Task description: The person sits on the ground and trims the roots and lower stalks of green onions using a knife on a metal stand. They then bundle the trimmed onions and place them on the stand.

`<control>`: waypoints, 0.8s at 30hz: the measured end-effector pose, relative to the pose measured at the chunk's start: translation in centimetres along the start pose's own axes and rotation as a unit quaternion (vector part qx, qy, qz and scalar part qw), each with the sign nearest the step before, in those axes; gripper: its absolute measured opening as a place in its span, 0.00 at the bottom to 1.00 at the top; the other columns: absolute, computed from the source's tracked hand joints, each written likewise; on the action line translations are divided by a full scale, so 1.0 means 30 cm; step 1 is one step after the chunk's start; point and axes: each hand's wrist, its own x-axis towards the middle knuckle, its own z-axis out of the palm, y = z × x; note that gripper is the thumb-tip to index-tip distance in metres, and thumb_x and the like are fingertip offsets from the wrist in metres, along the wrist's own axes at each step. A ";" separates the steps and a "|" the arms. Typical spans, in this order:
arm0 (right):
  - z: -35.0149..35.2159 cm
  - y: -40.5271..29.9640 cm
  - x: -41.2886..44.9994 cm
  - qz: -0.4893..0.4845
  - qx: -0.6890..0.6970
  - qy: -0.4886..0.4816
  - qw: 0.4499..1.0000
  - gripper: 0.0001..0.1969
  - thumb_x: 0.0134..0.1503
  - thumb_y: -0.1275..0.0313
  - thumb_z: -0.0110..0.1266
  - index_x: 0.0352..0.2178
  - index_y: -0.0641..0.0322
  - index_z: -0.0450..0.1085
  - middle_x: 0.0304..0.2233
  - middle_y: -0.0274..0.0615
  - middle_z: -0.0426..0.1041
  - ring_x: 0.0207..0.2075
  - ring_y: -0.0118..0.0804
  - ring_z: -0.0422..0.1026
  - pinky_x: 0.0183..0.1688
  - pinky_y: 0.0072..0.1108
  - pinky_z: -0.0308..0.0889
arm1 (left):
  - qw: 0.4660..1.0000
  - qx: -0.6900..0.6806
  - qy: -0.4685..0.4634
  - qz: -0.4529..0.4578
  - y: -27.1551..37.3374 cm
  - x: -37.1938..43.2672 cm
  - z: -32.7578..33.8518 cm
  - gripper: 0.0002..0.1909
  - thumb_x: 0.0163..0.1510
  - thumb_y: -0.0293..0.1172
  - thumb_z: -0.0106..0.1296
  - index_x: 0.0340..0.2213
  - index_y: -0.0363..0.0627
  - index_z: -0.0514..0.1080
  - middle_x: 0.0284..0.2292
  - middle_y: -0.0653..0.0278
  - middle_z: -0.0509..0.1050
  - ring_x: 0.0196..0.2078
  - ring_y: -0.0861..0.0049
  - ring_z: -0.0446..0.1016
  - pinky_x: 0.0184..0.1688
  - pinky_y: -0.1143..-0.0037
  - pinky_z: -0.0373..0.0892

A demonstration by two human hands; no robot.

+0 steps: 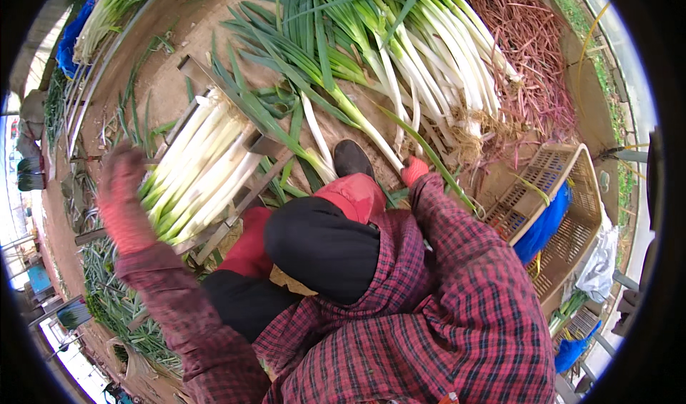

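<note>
My left hand [124, 200], in a red knitted glove and blurred, is raised beside the leafy side of a row of large green onions [198, 157]; nothing shows in it. Those onions lie side by side in a metal frame [257, 136], white root ends towards the top. My right hand [415, 171], gloved in red, is closed at the root end of a single green onion [364, 122], whose leaves point to the upper left. A yellowish leaf [429, 149] crosses close by that hand. A large heap of green onions [445, 66] with roots lies beyond it.
A plastic crate [581, 205] with a blue bag [549, 224] stands at the right. Reddish strips [520, 28] are piled at the upper right. Cut green leaves [123, 302] cover ground at the lower left. My dark shoe [352, 158] stands between the frame and the right hand.
</note>
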 end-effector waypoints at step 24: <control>-0.107 0.088 -0.059 -0.083 0.028 -0.136 0.987 0.22 0.44 0.60 0.54 0.40 0.61 0.72 0.37 0.54 0.73 0.43 0.48 0.72 0.47 0.33 0.66 | 0.872 -0.365 -0.264 -0.191 0.357 -0.096 0.622 0.18 0.58 0.33 0.46 0.43 0.30 0.67 0.36 0.57 0.73 0.38 0.73 0.74 0.40 0.76 0.69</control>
